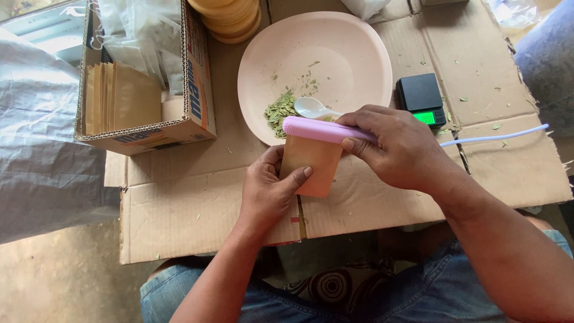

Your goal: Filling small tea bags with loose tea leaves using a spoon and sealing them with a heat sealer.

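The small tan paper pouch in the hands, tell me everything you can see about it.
The small tan paper pouch is flat, plain kraft-looking and held upright over the cardboard. The left hand grips its lower left side, thumb across the front. Its top edge sits clamped in a pink handheld sealer that the right hand presses shut.

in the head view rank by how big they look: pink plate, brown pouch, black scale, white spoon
1. pink plate
2. brown pouch, held by the left hand, partly covered
3. black scale
4. white spoon, handle hidden by the right hand

The pouch is nearer the camera, so it looks bigger.
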